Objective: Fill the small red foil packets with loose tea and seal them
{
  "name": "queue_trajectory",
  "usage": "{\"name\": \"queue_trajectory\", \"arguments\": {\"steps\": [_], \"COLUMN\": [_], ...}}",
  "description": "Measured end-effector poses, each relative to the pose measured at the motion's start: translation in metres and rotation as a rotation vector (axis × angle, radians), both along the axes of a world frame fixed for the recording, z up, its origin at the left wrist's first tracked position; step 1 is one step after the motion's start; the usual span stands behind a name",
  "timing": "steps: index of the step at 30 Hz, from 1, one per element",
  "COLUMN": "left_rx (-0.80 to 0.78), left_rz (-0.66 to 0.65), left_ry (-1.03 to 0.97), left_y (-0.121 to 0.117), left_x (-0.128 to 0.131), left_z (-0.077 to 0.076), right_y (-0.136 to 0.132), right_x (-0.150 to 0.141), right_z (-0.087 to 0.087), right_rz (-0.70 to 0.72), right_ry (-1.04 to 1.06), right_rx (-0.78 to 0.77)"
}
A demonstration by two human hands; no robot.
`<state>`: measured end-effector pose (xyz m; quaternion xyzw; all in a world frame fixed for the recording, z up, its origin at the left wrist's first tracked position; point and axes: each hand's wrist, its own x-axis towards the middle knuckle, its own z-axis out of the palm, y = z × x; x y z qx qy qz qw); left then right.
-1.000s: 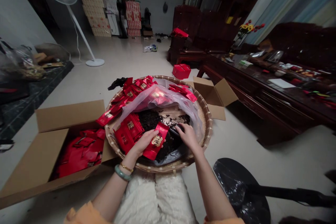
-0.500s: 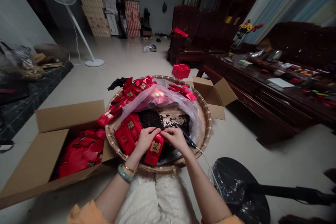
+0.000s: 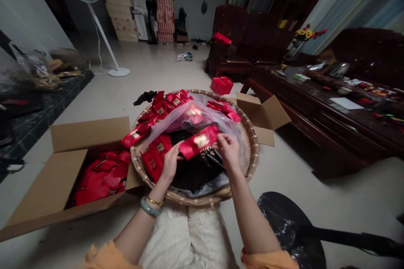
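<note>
1. Your left hand (image 3: 169,163) and right hand (image 3: 228,151) grip a red foil packet (image 3: 199,142), one at each end, above the tray's middle.
2. An even pinch at both ends holds the packet flat.
3. Below it, dark loose tea leaves (image 3: 194,172) and a black tool (image 3: 215,159) lie in the round woven bamboo tray (image 3: 251,151).
4. Stacked red packets (image 3: 155,160) sit near the tray's left edge; a clear plastic bag (image 3: 217,119) drapes across its far side.
5. A cardboard box (image 3: 88,134) stands against the left rim, holding more red packets (image 3: 101,178).
</note>
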<state>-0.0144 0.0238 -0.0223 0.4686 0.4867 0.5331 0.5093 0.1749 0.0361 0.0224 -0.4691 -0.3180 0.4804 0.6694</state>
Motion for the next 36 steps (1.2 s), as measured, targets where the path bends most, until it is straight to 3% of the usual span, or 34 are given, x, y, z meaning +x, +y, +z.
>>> {"name": "queue_trajectory", "arguments": {"steps": [3,7,9,12,16,21,29,36], "left_rx": [0.21,0.318,0.274,0.181,0.114,0.149,0.139,0.184], "left_rz": [0.163,0.224,0.217,0.115,-0.106,-0.173,-0.24,-0.146], "left_ry": [0.44,0.968,1.11,1.248,1.325,1.336,1.281,1.215], "left_y": [0.003,0.007,0.009,0.013,0.016,0.018,0.023,0.022], "left_x": [-0.016,-0.041,-0.053,-0.063,-0.066,-0.069,-0.081,-0.08], "left_z": [-0.01,-0.021,-0.025,-0.029,-0.029,-0.027,-0.022,-0.029], "right_y": [0.026,0.041,0.037,0.02,-0.003,-0.016,-0.02,-0.022], "right_x": [0.014,0.02,0.015,-0.003,-0.036,-0.065,-0.081,-0.085], "right_z": [0.025,0.044,0.037,0.009,-0.036,-0.069,-0.092,-0.097], "right_rz": [-0.183,0.055,0.186,0.352,0.581,0.665,0.643,0.635], "right_ry": [0.236,0.26,0.219,0.146,0.039,-0.054,-0.026,-0.061], "right_rx": [0.15,0.147,0.079,-0.056,-0.255,-0.303,-0.341,-0.319]}}
